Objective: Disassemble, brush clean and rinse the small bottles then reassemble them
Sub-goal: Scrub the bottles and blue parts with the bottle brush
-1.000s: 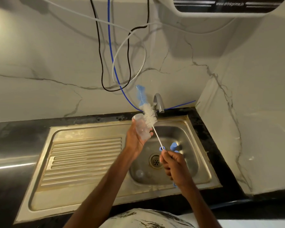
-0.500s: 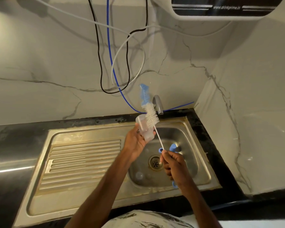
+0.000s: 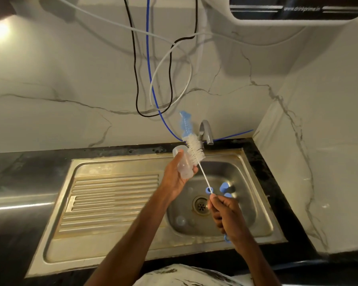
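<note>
Bottle (image 3: 183,165), small, clear plastic, open mouth toward upper left; held at centre of frame above sink basin, left hand (image 3: 177,179) curled round its body. Bottle brush (image 3: 194,151), white bristles, blue tip, outside bottle, bristles against bottle's right side; thin stem runs down to right hand (image 3: 223,213), fingers closed round handle. Hands apart. In basin: blue ring (image 3: 209,190), blue cap (image 3: 223,186), drain (image 3: 201,205), clear piece (image 3: 180,220) lower left of drain. Steel sink (image 3: 112,199), ribbed drainboard left, set in dark tabletop (image 3: 19,162). Tap (image 3: 206,131) behind brush. Cables (image 3: 134,79), black, blue, white, on marble wall, upper centre.
</note>
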A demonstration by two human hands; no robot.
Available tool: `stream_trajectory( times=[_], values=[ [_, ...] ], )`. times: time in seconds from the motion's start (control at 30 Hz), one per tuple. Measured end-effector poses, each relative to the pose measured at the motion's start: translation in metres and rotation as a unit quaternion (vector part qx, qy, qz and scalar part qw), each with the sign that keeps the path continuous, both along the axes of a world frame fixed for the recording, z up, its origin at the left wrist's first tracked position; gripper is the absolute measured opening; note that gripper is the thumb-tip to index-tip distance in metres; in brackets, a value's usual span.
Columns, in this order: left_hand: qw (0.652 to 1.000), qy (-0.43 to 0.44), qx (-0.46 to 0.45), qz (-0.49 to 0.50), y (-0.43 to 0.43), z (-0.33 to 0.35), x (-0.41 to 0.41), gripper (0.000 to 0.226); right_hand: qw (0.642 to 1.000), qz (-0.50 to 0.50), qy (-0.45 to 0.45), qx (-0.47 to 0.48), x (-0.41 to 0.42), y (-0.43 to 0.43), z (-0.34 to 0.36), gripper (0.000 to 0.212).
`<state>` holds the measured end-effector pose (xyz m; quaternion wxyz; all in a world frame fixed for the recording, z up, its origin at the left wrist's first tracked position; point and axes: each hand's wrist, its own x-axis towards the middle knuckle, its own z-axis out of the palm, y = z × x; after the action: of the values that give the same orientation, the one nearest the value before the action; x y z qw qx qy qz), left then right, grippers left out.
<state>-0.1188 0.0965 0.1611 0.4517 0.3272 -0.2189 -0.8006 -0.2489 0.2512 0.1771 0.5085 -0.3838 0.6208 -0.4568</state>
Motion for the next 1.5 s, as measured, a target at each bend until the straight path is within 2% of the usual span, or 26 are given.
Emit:
stream_trajectory(
  times=[0.23,0.47,0.57,0.67,0.9,1.0,1.07,1.2,1.3,1.4,1.5],
  values=[
    [0.996,-0.028,-0.028,0.075,-0.01,0.005,0.0,0.042,0.999,0.033,0.0,-0.002,0.007,0.015,0.0,0.038],
    [0.993,-0.095,-0.039,0.056,-0.002,-0.001,-0.012,0.042,0.997,-0.002,0.054,-0.046,0.014,-0.014,0.007,0.043],
    [0.991,-0.08,-0.037,0.101,-0.008,0.003,-0.008,0.044,0.997,0.0,0.062,-0.047,0.017,-0.011,0.002,0.044],
    [0.989,-0.076,-0.036,0.118,-0.022,0.002,-0.001,0.035,0.996,0.034,0.084,-0.027,0.021,0.009,-0.008,0.044],
    [0.989,-0.089,-0.024,0.116,-0.014,0.003,-0.013,0.043,0.99,0.01,0.127,-0.053,0.021,-0.027,0.004,0.045],
    [0.98,-0.113,-0.027,0.162,-0.023,0.005,-0.009,0.047,0.989,0.01,0.129,-0.065,0.023,-0.029,0.003,0.045],
    [0.973,-0.128,-0.061,0.184,-0.03,0.004,-0.002,0.045,0.989,0.009,0.129,-0.066,0.023,-0.018,-0.003,0.045],
    [0.96,-0.171,-0.107,0.192,-0.033,0.002,0.006,0.041,0.987,0.018,0.149,-0.058,0.024,-0.008,-0.011,0.043],
    [0.96,-0.176,-0.146,0.164,-0.022,-0.002,-0.008,0.049,0.987,0.005,0.144,-0.072,0.025,-0.028,-0.001,0.045],
    [0.964,-0.189,-0.146,0.118,-0.01,-0.006,-0.021,0.047,0.984,-0.006,0.149,-0.092,0.022,-0.05,0.008,0.045],
    [0.959,-0.199,-0.14,0.143,-0.016,-0.001,-0.015,0.045,0.989,-0.011,0.121,-0.081,0.018,-0.047,0.008,0.044]
  ],
)
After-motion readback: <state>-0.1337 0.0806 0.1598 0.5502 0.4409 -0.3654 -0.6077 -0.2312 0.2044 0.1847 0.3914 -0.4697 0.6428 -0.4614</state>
